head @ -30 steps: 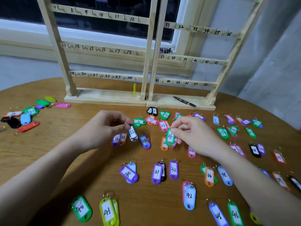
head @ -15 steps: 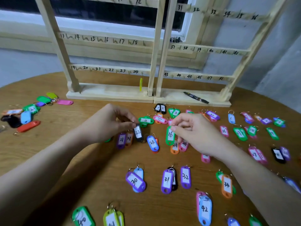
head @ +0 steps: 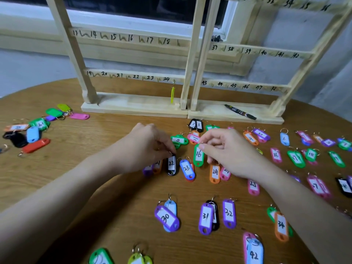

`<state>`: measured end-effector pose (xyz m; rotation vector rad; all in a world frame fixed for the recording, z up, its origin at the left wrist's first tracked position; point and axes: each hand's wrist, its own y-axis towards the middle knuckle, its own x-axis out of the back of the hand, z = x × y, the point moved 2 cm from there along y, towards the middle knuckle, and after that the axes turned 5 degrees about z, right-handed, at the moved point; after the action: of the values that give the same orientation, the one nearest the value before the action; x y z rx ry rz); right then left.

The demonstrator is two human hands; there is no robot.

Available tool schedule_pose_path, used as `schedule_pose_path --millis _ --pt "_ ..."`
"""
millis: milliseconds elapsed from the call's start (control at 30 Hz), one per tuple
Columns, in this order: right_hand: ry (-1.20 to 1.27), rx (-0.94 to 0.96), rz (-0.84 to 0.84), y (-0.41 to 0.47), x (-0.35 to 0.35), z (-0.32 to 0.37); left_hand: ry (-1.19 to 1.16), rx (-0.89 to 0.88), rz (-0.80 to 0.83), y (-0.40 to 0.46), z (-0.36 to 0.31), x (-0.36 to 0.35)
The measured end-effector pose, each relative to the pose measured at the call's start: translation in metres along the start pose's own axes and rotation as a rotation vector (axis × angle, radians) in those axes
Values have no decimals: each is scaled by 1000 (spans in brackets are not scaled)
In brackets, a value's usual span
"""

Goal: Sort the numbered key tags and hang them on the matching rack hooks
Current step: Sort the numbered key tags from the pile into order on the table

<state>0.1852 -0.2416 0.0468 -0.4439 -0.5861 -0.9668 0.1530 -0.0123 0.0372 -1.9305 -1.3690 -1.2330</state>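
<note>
Key tags in many colours, small plastic ovals with white numbered labels and wire rings, lie spread over the round wooden counter. Left hand: its grip is pinched on the ring end of the black tag marked 22, which lies on the counter between an orange tag marked 21 and a blue tag marked 23. Right hand: its grip pinches the ring of the green tag marked 16, which hangs upright just beside the thumb, above the counter as far as can be told. Just beside this hand lies an orange tag marked 24.

Nearer the person lie a purple tag marked 30, purple tags marked 31 and 32, and an orange tag marked 34.

Beyond the hands stands the pale wooden rack with numbered hook rails; one yellow-green tag hangs at the right end of the rail numbered 19 to 24. A black marker pen lies on the rack's base. Well apart at the far left sits a loose heap of tags.
</note>
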Motion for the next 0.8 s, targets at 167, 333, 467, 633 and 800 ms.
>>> schedule_pose_path --millis 167,333,467,633,800 --pt "16 10 -16 -1 2 4 94 32 25 1 -3 1" --pt "21 3 -39 -17 10 2 147 30 27 2 -16 5" --pt "53 2 -112 -39 22 -11 115 -27 -49 15 -36 6" --pt "32 -53 -211 -72 40 -40 124 -95 -51 40 -70 -9" --pt "54 -96 -324 -93 66 -64 150 -130 -4 62 -92 -28"
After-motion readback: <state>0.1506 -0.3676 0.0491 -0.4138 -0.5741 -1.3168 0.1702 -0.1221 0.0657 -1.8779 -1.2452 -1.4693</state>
